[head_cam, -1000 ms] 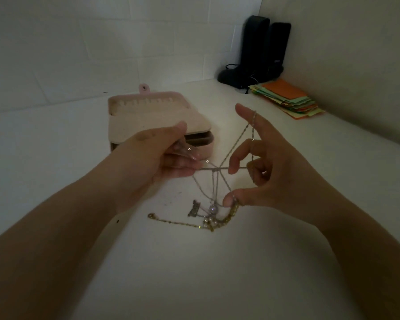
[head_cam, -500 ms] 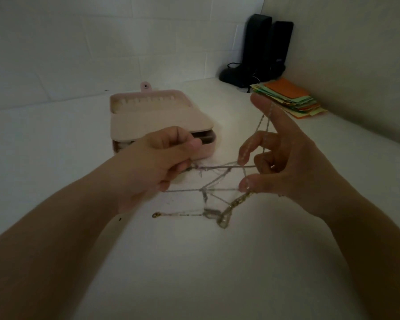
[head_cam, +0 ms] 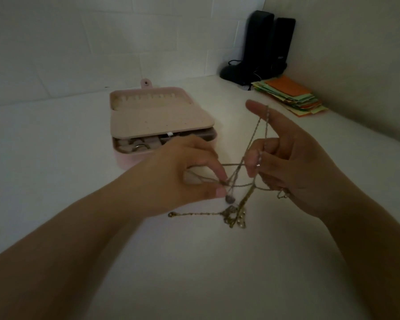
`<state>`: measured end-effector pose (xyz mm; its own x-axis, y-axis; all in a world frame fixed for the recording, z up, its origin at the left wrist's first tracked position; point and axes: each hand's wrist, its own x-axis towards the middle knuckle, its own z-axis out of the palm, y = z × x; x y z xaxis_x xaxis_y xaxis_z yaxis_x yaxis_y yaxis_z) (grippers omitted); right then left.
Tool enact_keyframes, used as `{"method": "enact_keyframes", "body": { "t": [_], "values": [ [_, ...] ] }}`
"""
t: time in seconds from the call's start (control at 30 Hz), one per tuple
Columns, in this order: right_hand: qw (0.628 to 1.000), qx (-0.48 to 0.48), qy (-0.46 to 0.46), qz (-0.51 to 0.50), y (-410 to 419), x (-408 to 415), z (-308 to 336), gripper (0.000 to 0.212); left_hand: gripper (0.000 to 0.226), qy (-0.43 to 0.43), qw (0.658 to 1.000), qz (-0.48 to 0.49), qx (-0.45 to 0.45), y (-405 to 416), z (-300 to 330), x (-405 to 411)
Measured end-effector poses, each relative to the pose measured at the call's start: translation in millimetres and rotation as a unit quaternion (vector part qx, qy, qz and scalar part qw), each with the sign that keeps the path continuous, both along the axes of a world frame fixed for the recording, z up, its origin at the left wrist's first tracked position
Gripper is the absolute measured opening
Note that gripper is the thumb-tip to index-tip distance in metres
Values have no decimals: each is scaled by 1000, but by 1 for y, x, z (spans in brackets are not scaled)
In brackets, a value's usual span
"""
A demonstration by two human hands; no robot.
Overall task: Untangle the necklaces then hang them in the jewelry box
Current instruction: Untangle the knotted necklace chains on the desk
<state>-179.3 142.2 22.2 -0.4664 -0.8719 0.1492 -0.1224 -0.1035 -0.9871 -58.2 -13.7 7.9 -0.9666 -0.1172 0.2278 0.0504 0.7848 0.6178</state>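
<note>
above the white table (head_cam: 56, 158), just in front of the open pink jewelry box (head_cam: 162, 122), the tangled necklaces (head_cam: 238, 181) are hanging between both hands; left hand (head_cam: 185, 179) is pinching a strand between thumb and forefinger, right hand (head_cam: 293, 167) is holding chains looped over its raised index finger; lowest ends are touching the table; coloured paper stack (head_cam: 291, 95) sitting far right
</note>
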Motion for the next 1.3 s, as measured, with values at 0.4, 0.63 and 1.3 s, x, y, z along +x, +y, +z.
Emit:
{"method": "enact_keyframes", "body": {
  "t": [0.4,0.63,1.3],
  "values": [
    [999,-22,-28,-21,-4,6,0,76,15,1,994,-43,105,30,-8,-4],
    [996,-64,-25,-63,-7,8,1,67,18,28,996,-9,85,43,-12,-11],
    [996,-29,-48,-66,-3,10,5,70,12,12,984,21,175,25,-4,-6]
  ]
}}
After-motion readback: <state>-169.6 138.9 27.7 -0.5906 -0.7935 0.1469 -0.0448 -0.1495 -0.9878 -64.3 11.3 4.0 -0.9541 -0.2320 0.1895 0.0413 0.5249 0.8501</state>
